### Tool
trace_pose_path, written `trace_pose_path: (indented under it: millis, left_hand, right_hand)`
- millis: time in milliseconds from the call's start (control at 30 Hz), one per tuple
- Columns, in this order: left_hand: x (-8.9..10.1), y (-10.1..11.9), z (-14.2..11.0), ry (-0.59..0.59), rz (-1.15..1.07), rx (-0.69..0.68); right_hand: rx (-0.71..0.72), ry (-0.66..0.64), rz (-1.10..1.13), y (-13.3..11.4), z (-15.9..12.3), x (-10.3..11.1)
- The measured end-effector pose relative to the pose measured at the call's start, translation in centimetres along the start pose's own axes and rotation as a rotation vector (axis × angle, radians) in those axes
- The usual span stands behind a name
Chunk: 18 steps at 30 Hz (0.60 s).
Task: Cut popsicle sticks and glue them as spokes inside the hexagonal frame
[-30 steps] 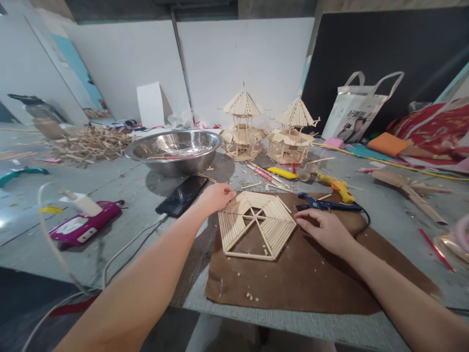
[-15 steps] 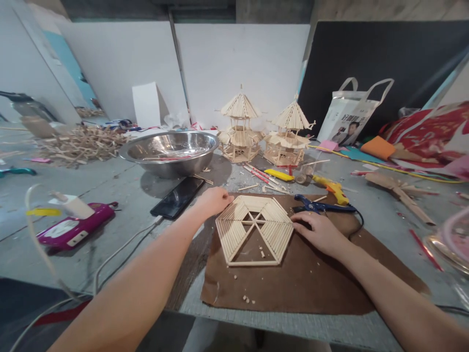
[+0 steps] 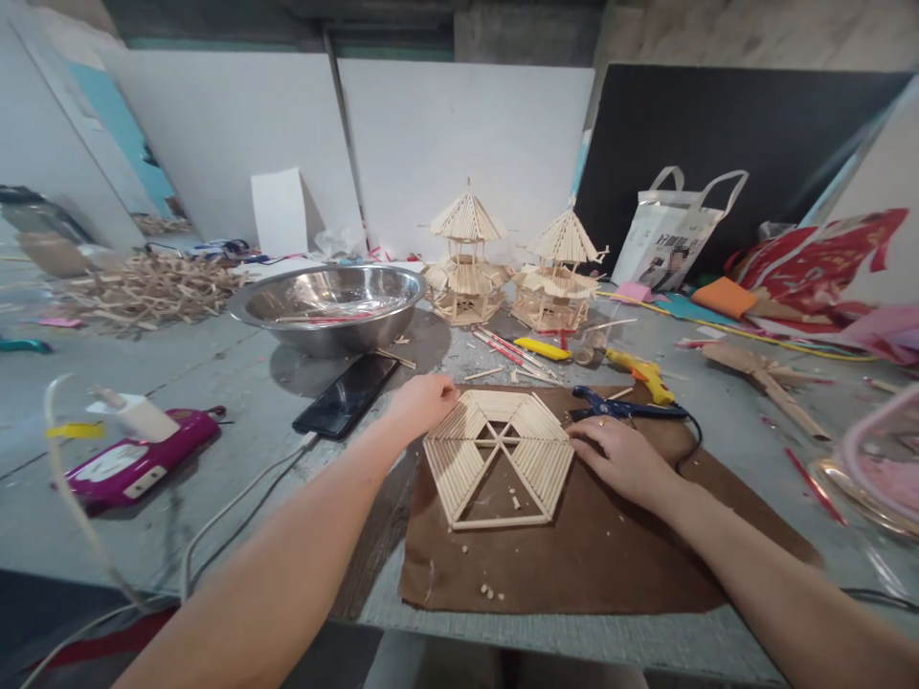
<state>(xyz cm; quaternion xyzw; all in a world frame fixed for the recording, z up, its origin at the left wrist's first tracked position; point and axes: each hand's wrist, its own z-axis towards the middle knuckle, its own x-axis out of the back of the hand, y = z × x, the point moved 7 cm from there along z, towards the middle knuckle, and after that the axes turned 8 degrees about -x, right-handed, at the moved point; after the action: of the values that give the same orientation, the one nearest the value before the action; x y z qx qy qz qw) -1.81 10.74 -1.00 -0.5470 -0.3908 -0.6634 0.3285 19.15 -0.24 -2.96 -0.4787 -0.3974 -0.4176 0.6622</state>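
Observation:
A flat hexagonal stick frame (image 3: 511, 500) made of pale wooden rods lies on a brown cloth (image 3: 617, 574). Rows of rods fill most of its wedges, while the wedge nearest me is bare inside its border. My left hand (image 3: 425, 402) is closed at the frame's upper left edge, its fingertips partly hidden. At the opposite corner, my right hand (image 3: 621, 457) holds the edge between thumb and fingers. Just beyond that hand lie a blue clamp-like tool (image 3: 624, 406) and a yellow glue gun (image 3: 646, 375). Small rod offcuts (image 3: 491, 592) are scattered on the cloth.
Two stick pagoda models (image 3: 466, 277) stand at the back, beside a steel bowl (image 3: 323, 335). A phone (image 3: 346, 394) with a cable lies left of the cloth, near a purple power strip (image 3: 144, 459). A yellow cutter (image 3: 542, 348) and a stick pile (image 3: 150, 287) sit farther off.
The whole view has shifted slightly, with the scene sitting a little lower. Both hands stay at the same edges of the frame, which looks unchanged.

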Motion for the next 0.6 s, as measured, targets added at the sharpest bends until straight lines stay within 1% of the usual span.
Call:
trace_pose_path:
  millis: [133,267,333,400,467,600]
  left_hand:
    - [0.1,0.4,0.0,0.042,0.0,-0.054]
    - [-0.3,0.2,0.0,0.026,-0.016,-0.037]
    - [-0.5,0.3,0.0,0.015,-0.023,-0.043]
    - [-0.5,0.5,0.0,0.018,-0.027,-0.06]
    - [-0.4,0.6,0.0,0.028,-0.026,-0.072]
    - [-0.2,0.5,0.0,0.043,-0.013,-0.085]
  right_hand:
    - [0.012,-0.04,-0.053,-0.8,0.5,1.0]
    - [0.034,-0.115,-0.145,-1.8,2.2,1.6]
    - [0.016,-0.146,-0.21,-2.0,3.7,1.6]
    - [-0.035,-0.151,-0.281,-1.9,5.7,1.5]
    - [-0.075,-0.139,-0.302,-1.7,7.9,1.3]
    - [-0.185,-0.139,-0.342,-0.7,12.2,0.0]
